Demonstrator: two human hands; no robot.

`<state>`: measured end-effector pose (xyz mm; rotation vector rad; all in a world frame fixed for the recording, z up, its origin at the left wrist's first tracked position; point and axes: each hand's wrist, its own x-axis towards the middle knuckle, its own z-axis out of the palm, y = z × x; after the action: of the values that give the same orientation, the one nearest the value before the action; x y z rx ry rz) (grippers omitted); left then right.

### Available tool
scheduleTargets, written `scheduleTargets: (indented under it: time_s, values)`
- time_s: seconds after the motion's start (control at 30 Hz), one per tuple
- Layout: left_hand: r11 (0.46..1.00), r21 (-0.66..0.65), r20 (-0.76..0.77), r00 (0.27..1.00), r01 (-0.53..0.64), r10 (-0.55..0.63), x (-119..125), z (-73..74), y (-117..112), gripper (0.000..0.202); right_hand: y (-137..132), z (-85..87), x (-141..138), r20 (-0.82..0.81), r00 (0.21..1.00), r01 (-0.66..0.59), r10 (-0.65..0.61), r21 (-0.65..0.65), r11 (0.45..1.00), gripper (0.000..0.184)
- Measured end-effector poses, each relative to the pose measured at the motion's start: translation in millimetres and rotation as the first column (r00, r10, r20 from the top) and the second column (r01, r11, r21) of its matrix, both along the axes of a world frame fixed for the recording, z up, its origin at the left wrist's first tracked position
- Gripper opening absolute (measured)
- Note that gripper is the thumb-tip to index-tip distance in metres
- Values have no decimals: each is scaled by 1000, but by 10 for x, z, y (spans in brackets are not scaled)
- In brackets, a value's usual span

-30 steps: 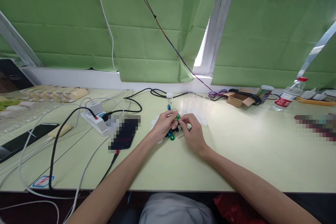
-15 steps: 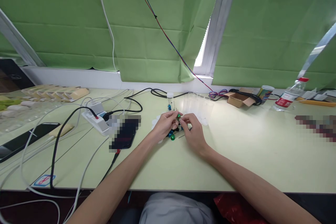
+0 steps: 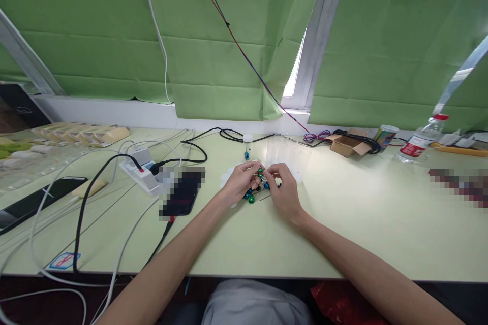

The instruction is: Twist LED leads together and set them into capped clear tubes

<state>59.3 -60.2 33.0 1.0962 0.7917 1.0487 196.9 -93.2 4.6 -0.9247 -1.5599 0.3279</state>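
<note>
My left hand (image 3: pixel 239 183) and my right hand (image 3: pixel 281 189) meet over the middle of the pale green table (image 3: pixel 343 233). Both pinch a small cluster of shiny green and blue beads on thin wire (image 3: pixel 260 173), with fingers curled closed. More loose beads (image 3: pixel 250 197) lie on the table just below my left fingers. A small clear vial (image 3: pixel 247 146) with a blue bead inside stands upright just behind the hands. Several clear plastic cups (image 3: pixel 285 155) stand behind my right hand.
A white power strip (image 3: pixel 139 172) with black and white cables lies at left, beside a dark phone (image 3: pixel 181 195). Another phone (image 3: pixel 34 202) lies far left. A cardboard box (image 3: pixel 348 143), a can (image 3: pixel 385 136) and a water bottle (image 3: pixel 419 141) stand at back right.
My hands stay together on the bead cluster; the fingers have shifted slightly and a blue bead now shows between them.
</note>
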Motion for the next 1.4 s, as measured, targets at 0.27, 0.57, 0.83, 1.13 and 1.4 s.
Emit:
scheduleTargets:
  time_s: [0.27,0.57,0.83,1.13,1.4]
  values:
    - [998,26,-20,998,53,-52,4,-71,27,36,32,1,31,-26,998,57,-56,19,998,11]
    - [996,47,-105,992,77,-72,26,-79,-19,38,57,-23,43,-35,998,60,-59,24,998,10]
    - [989,64,-90,988,131,-125,34,-99,-10,38,50,-13,44,-20,998,66,-66,20,998,10]
    - [989,54,-124,983,141,-134,45,-119,-9,36,25,5,34,-19,999,47,-47,2,999,10]
    - [991,65,-172,979,120,-107,56,-114,-30,31,34,-2,34,-26,999,31,-32,-47,998,11]
